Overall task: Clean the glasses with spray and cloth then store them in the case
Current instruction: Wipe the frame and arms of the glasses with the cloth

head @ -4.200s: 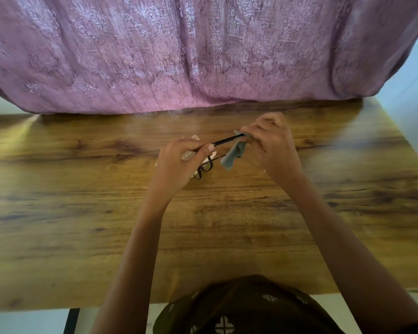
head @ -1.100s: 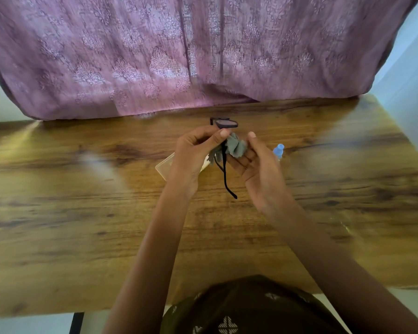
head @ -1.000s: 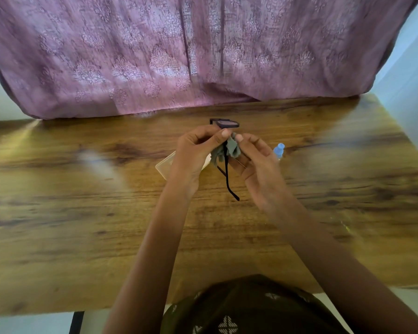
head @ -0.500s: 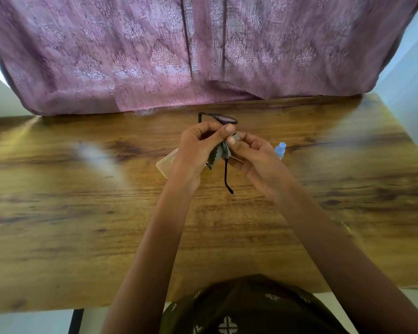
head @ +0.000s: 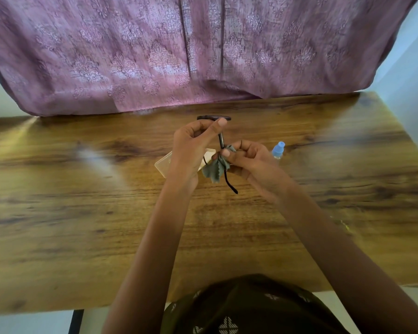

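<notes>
Left hand (head: pixel 193 143) holds glasses (head: pixel 221 141); right hand (head: pixel 249 160) pinches cloth (head: pixel 214 168).

It looked like a room in a home rather than a workplace: a brown wood-grain laminate worktop (head: pixel 82 213) on a thin black metal leg (head: pixel 75 321) stood against a mauve woven curtain with a pale floral print (head: pixel 155 56), which hung in folds to its far edge, with a plain pale blue-white wall (head: pixel 408 68) beside it.

The left hand (head: pixel 191 150) hides most of the case (head: pixel 163 165); the right hand (head: pixel 253 165) covers the spray bottle (head: pixel 279 148) below its cap.
</notes>
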`<state>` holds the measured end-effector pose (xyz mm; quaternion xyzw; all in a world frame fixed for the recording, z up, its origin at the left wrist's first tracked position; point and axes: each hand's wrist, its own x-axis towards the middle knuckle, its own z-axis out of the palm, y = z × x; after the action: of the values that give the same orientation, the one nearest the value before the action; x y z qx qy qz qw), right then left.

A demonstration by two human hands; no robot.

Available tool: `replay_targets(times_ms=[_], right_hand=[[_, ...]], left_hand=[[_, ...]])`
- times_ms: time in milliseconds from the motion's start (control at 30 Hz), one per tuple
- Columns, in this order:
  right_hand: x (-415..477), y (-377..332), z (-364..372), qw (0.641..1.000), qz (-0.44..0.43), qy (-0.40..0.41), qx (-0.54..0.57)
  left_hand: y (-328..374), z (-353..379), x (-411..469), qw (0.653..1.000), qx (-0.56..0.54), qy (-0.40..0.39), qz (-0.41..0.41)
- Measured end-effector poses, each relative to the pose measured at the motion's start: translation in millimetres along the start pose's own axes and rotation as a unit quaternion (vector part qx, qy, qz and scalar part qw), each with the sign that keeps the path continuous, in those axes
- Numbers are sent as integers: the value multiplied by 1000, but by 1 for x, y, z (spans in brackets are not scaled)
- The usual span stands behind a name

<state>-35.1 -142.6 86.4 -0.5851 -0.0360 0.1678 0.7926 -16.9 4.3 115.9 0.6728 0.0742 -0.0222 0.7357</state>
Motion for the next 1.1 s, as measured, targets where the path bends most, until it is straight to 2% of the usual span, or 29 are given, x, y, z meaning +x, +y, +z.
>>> replay_targets(times_ms=[400,967,1100], right_hand=[[-6,22,-6,993,6,-77,-90],[-11,27,-21,991,13,-94,-99],[-10,37,-34,982,56,-89,-154]], left_hand=[[9,-6,4,999,-8,28,20],[8,-13,6,999,9,25,35],[8,-16,5,999,10,15,43]])
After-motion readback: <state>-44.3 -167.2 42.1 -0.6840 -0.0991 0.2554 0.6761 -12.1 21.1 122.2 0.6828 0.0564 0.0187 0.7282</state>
